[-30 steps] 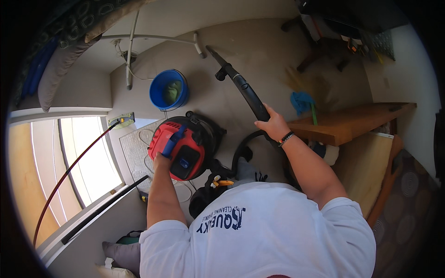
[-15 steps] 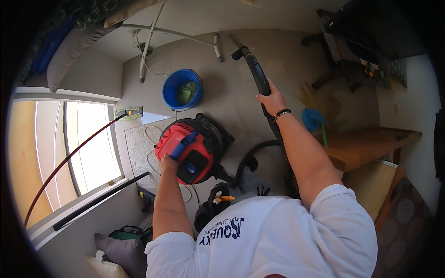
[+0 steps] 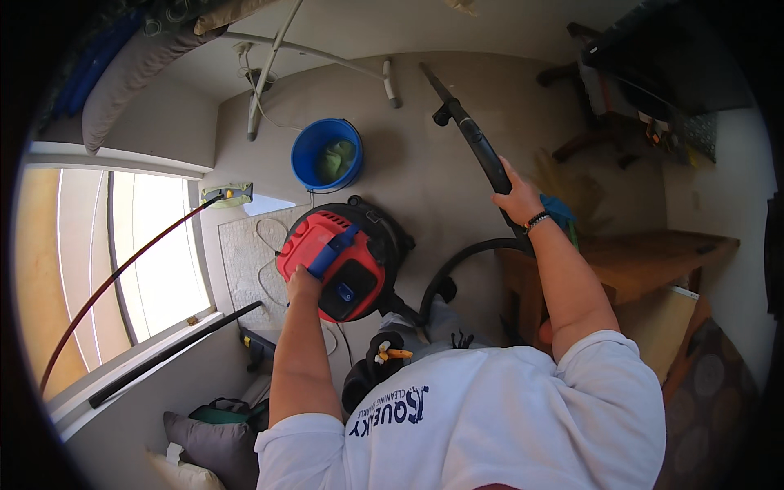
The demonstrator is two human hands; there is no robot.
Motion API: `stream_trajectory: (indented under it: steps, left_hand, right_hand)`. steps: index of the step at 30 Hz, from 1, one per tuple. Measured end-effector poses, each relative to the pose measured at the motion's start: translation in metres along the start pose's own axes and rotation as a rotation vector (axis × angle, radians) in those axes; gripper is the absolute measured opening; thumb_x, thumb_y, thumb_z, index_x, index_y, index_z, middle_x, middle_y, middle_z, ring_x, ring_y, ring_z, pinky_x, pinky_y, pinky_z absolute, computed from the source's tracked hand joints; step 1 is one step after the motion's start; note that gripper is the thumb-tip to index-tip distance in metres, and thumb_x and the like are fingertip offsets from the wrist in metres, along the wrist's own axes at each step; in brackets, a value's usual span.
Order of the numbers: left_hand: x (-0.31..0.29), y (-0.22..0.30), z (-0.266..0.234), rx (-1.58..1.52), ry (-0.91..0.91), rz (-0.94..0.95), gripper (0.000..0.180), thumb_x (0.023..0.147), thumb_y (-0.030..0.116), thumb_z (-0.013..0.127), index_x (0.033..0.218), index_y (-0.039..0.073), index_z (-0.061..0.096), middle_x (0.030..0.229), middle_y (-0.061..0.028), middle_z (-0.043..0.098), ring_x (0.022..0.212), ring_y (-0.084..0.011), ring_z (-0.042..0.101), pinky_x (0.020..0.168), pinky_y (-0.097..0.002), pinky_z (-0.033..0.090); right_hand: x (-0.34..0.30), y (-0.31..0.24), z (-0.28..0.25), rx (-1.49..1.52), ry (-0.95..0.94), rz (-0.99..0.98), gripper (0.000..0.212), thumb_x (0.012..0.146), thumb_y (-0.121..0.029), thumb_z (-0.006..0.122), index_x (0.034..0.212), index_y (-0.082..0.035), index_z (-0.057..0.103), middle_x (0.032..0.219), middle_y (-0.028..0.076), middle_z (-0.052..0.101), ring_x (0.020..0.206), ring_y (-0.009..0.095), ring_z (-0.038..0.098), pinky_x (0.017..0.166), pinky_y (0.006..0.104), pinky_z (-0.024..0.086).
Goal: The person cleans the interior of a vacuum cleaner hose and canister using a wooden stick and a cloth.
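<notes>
A red and black canister vacuum cleaner stands on the floor in front of me. My left hand is closed round the lower end of its blue carrying handle. Out to the right, my right hand grips the black vacuum wand, fingers wrapped round it. The wand slants away, its far end near the back wall. A black ribbed hose curves from the vacuum's side up toward my right hand.
A blue bucket with a green cloth inside stands behind the vacuum. White metal legs stand at the back. At right are a wooden table and a dark chair base. A green-headed mop leans by the window at left.
My right hand has moved right and slightly nearer, swinging the wand's handle end to the right. My left hand keeps hold of the vacuum's handle.
</notes>
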State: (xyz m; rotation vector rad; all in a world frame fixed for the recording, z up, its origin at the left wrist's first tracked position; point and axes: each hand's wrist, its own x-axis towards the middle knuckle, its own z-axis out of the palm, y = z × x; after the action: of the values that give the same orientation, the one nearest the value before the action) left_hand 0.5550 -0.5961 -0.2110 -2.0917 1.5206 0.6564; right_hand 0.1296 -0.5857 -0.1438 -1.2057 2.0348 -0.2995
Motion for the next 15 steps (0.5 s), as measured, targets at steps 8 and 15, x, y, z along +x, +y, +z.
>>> stream_trajectory:
  steps: [8,15]
  left_hand:
    - [0.000,-0.001,-0.010,-0.011,-0.089,0.024,0.045,0.069,0.028,0.061,0.102,0.003,0.046,0.099,-0.0182,0.054,0.095,-0.0321,0.051,0.081,-0.0386,0.041]
    - [0.009,-0.006,-0.005,-0.020,-0.105,0.140,0.045,0.068,0.026,0.061,0.103,0.002,0.046,0.099,-0.0190,0.054,0.096,-0.0307,0.051,0.081,-0.0381,0.041]
  right_hand:
    - [-0.089,0.003,0.023,-0.008,0.033,-0.086,0.075,0.062,-0.021,0.059,0.127,-0.025,0.023,0.096,0.017,0.055,0.084,0.032,0.053,0.073,0.0352,0.042]
    - [-0.097,-0.021,0.040,0.020,-0.022,0.037,0.074,0.063,-0.019,0.059,0.127,-0.022,0.024,0.085,0.019,0.056,0.078,0.032,0.054,0.069,0.0346,0.042]
